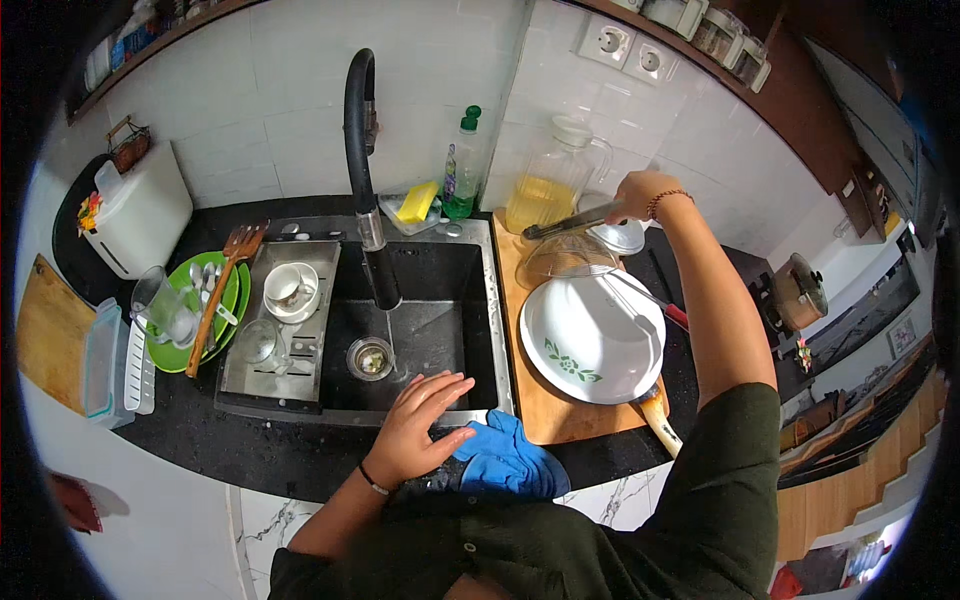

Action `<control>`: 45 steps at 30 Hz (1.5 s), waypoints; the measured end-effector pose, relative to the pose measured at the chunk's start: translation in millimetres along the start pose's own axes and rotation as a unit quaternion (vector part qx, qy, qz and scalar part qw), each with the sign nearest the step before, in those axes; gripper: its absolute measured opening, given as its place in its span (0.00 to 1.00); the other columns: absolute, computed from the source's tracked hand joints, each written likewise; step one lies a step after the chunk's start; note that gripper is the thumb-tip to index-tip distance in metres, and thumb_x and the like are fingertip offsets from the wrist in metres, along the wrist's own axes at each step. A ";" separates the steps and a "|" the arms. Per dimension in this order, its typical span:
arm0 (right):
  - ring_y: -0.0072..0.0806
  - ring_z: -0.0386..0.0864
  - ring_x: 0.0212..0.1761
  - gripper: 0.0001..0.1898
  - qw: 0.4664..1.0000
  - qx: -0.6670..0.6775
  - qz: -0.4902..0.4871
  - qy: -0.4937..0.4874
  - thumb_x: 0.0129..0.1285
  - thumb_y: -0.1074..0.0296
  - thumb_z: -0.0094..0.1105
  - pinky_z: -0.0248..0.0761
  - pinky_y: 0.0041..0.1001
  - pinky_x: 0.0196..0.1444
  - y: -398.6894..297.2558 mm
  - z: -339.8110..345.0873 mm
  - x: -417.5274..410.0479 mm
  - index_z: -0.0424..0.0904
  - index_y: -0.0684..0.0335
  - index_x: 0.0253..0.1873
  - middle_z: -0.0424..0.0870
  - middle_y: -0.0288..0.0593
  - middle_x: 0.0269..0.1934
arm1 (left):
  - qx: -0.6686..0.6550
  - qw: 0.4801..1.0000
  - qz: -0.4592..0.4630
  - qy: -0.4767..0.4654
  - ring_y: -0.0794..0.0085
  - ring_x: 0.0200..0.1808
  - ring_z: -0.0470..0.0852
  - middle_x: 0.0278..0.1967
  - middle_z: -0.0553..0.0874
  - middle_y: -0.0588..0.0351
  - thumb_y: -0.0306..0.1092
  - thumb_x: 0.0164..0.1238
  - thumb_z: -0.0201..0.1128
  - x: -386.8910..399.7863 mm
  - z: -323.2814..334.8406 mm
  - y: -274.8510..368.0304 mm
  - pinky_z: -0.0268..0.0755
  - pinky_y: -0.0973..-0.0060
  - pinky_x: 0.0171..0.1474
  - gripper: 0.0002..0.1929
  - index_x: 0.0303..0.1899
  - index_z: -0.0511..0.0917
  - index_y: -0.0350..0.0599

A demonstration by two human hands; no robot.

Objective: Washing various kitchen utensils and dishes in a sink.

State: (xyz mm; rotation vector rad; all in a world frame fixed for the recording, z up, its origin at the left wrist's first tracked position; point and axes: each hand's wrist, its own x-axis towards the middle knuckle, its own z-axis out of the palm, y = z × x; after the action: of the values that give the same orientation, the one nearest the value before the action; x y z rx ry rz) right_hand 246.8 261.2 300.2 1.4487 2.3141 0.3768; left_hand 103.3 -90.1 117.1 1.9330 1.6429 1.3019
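Note:
My right hand grips a pair of dark kitchen tongs above a wire-mesh strainer. The strainer, with a red handle, lies against a white enamel basin with a green flower print. Beneath them is a wooden cutting board. Over the front rim of the black sink, my left hand is wet, fingers apart and holding nothing. Beside it a blue cloth drapes over the counter edge. From the black faucet a thin stream runs into the sink by the drain strainer.
Left of the sink, a metal draining tray holds a bowl, cup and glass. Green plates carry spoons, a pitcher and a wooden spatula. Behind stand a yellow sponge, dish soap bottle and jug of yellow liquid.

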 end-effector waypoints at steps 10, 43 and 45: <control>0.33 0.81 0.39 0.27 0.999 0.033 -0.035 -0.008 0.47 0.40 0.61 0.73 0.34 0.41 6.5 33.9 19.3 0.82 0.60 0.40 0.83 0.40 0.35 | 0.011 1.000 -0.016 -0.017 0.60 0.59 0.70 0.56 0.73 0.51 0.40 0.54 0.64 -2.8 3.5 -1.8 0.54 0.57 0.64 0.27 0.58 0.70 0.48; 0.37 0.80 0.42 0.26 0.940 0.192 -0.184 0.216 0.48 0.59 0.66 0.72 0.32 0.44 -45.3 4.5 -125.8 0.74 0.54 0.55 0.81 0.46 0.44 | 0.070 0.996 -0.049 -0.016 0.60 0.60 0.69 0.58 0.71 0.51 0.45 0.59 0.60 -54.3 -12.5 -7.9 0.52 0.53 0.64 0.26 0.59 0.68 0.54; 0.37 0.80 0.40 0.24 0.915 0.229 -0.288 0.167 0.49 0.64 0.66 0.72 0.31 0.43 -68.1 12.9 -151.1 0.75 0.58 0.53 0.81 0.46 0.43 | 0.093 0.994 -0.063 0.003 0.59 0.57 0.72 0.56 0.73 0.51 0.44 0.59 0.60 -66.1 -27.3 -14.9 0.55 0.54 0.63 0.23 0.56 0.71 0.53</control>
State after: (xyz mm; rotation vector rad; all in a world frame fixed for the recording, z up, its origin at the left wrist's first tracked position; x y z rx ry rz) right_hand 257.9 95.9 287.0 0.8265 3.1150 -0.1144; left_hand 76.6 -153.5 92.4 1.8905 1.9176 1.1441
